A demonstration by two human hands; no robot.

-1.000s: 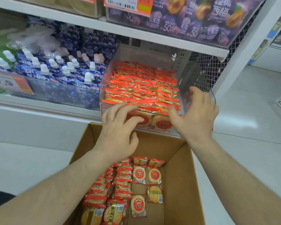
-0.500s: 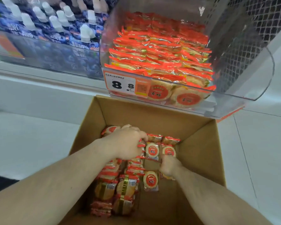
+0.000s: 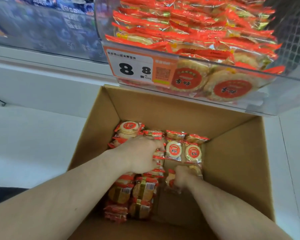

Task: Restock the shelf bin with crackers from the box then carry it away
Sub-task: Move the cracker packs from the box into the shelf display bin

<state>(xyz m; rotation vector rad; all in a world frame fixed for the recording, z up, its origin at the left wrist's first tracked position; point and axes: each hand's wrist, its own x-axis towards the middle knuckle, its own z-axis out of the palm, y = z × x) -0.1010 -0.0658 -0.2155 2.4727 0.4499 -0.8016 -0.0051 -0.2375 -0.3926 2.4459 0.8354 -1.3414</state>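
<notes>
Both hands reach down into an open cardboard box (image 3: pixel 232 153) standing on the floor below a shop shelf. The left hand (image 3: pixel 140 155) lies over a stack of rice cracker packets (image 3: pixel 128 193) along the box's left side, its fingers curled down around several of them. The right hand (image 3: pixel 180 179), lower in the box, is closed around a single cracker packet (image 3: pixel 169 179). Two more packets (image 3: pixel 183 151) lie face up just beyond the right hand. Above the box, a clear plastic shelf bin (image 3: pixel 284 97) is piled with red-wrapped crackers (image 3: pixel 189 30) and carries a price tag (image 3: pixel 130 68) reading 8.8 on its front. Blue pouches (image 3: pixel 47 26) fill the neighbouring bin to the left.
</notes>
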